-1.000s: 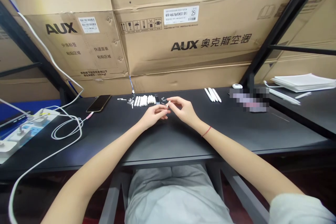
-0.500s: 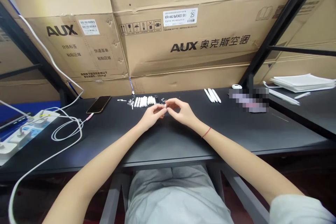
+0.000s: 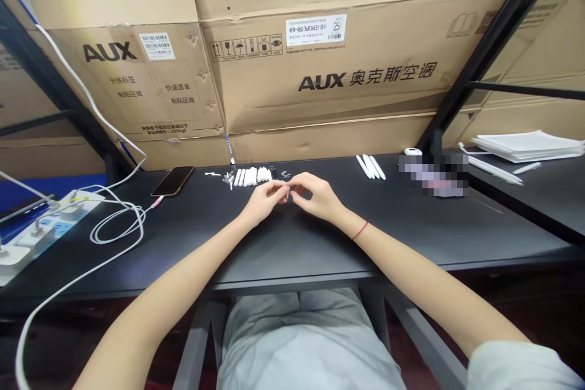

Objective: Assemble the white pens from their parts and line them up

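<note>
My left hand [image 3: 264,201] and my right hand [image 3: 315,195] meet fingertip to fingertip over the middle of the black table [image 3: 292,237]. Both are pinched on a small white piece [image 3: 287,192] held between them; most of it is hidden by the fingers. Just behind the hands lies a row of small white cylindrical parts [image 3: 249,175] with a few tiny metal and dark bits [image 3: 284,174] beside it. A red string circles my right wrist [image 3: 359,230].
A dark phone [image 3: 172,180] lies at the back left with a white cable [image 3: 114,225] running to a power strip [image 3: 36,228]. White pen bodies [image 3: 370,166] lie at the back right. Paper stacks [image 3: 530,143] rest on the right table. Cardboard boxes [image 3: 320,67] wall the back.
My right hand held the white piece up and apart from the left; the hands have since come together, and both now pinch the piece at one spot.
</note>
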